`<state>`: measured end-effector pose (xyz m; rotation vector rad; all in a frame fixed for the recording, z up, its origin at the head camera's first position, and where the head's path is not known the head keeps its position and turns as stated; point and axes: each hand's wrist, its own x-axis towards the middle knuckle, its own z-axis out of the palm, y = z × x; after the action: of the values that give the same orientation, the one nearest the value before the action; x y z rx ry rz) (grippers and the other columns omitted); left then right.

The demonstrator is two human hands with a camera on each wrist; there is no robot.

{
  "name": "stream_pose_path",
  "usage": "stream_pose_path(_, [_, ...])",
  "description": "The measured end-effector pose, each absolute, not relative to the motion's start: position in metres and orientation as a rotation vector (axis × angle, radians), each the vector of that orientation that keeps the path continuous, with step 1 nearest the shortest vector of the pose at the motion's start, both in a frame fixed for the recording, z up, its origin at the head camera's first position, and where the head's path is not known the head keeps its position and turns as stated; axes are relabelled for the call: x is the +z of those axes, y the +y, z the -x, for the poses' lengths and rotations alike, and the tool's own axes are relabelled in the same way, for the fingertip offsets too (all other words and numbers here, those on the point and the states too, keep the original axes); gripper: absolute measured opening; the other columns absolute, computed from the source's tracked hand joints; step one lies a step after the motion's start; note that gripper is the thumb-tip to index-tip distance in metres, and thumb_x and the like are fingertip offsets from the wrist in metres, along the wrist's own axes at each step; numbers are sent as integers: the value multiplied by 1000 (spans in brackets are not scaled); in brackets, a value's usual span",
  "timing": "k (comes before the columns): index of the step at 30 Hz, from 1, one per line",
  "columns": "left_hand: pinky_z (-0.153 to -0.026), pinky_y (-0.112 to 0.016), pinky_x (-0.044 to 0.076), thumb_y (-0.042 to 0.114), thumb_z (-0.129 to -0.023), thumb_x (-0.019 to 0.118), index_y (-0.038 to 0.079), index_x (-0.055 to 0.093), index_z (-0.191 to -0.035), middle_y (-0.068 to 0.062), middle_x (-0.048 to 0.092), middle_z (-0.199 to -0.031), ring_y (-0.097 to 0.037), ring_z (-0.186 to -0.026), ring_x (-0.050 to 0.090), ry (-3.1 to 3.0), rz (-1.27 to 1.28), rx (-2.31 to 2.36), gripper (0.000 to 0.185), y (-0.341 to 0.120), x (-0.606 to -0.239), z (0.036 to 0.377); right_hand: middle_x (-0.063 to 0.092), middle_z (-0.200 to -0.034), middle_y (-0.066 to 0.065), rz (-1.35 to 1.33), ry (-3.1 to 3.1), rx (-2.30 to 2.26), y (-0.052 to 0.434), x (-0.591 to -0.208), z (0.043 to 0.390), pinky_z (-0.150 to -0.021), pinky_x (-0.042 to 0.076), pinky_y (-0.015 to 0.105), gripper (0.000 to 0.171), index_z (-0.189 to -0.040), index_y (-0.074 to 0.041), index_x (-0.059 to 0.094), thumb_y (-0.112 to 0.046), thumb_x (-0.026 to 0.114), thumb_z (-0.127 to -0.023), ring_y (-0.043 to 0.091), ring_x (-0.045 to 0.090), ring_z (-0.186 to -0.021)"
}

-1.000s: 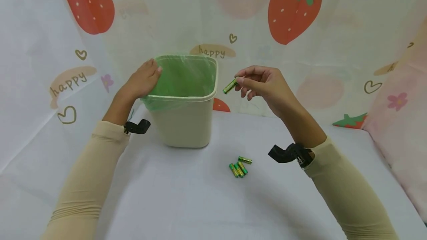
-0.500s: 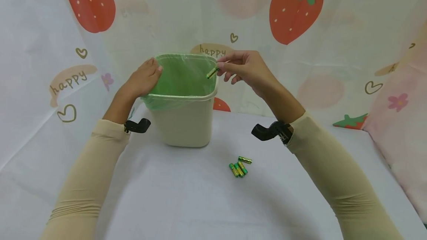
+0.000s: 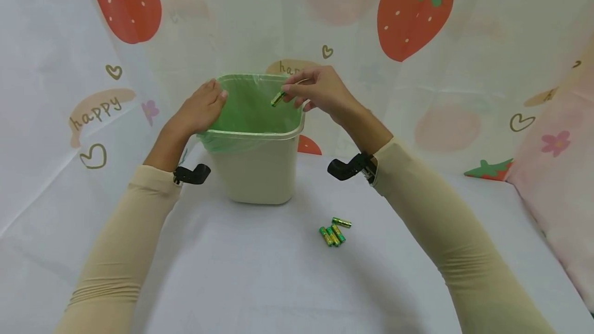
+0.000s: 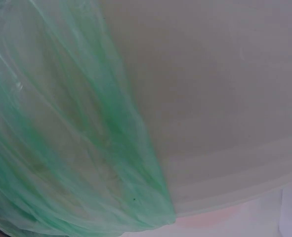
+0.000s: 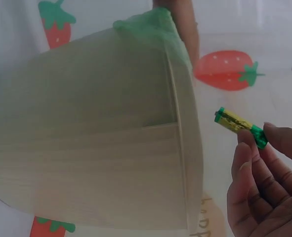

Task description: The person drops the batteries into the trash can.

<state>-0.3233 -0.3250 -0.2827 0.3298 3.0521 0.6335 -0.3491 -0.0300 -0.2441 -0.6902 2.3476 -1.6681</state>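
A cream trash bin (image 3: 252, 174) stands upright, lined with a thin green plastic bag (image 3: 250, 104) folded over its rim. My left hand (image 3: 200, 108) rests on the bin's left rim with its back up; the undersides of its fingers are hidden. Over the right side of the bin's opening, my right hand (image 3: 320, 89) pinches a green-and-gold battery (image 3: 278, 98) between thumb and fingers. The right wrist view shows this battery (image 5: 239, 126) held by its green end. On the table lie several more batteries (image 3: 335, 233) in a small group, right of the bin.
White cloth covers the table (image 3: 260, 267). Behind the bin hangs a cloth backdrop (image 3: 352, 61) printed with strawberries and hearts. A pinkish cloth side wall (image 3: 561, 179) rises at the right. Each wrist bears a black camera mount (image 3: 348, 168).
My right hand has moved left with the battery, from beside the bin to over its opening. My left hand stays on the rim, and the batteries on the table lie still.
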Motion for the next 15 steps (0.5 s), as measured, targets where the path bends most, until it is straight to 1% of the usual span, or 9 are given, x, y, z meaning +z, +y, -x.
stream_pose_path(3, [-125,-50,-1,33,-113,16,-13,1,-155,-30,-6,-165,-41,-154,-7,3046,-330,640,65,-325,-283,323,77,-96,10,687,2355,-1647,-35,-246,353,-68,54,36,20,-106,-9,75,-24,77,-93,30,69,-83])
stream_pose_path(7, [-125,-49,-1,34,-113,16,-12,0,-156,-29,-6,-165,-40,-154,-8,3041,-328,647,65,-324,-283,324,77,-94,9,687,2359,-1638,-43,-248,358,-64,54,33,18,-105,-8,76,-23,77,-93,23,68,-76])
stream_pose_path(10, [-125,-50,-1,34,-113,16,-12,1,-156,-29,-6,-165,-40,-154,-8,3042,-326,649,65,-324,-283,324,77,-93,10,697,2350,-1642,-49,-249,360,-61,53,30,17,-103,-6,76,-20,76,-94,24,68,-75])
stream_pose_path(15, [-125,-49,-1,35,-113,15,-12,1,-156,-28,-6,-166,-39,-154,-7,3041,-323,650,65,-323,-283,323,77,-92,10,698,2323,-1647,-57,-251,361,-62,52,33,14,-103,-4,75,-16,75,-95,31,69,-80])
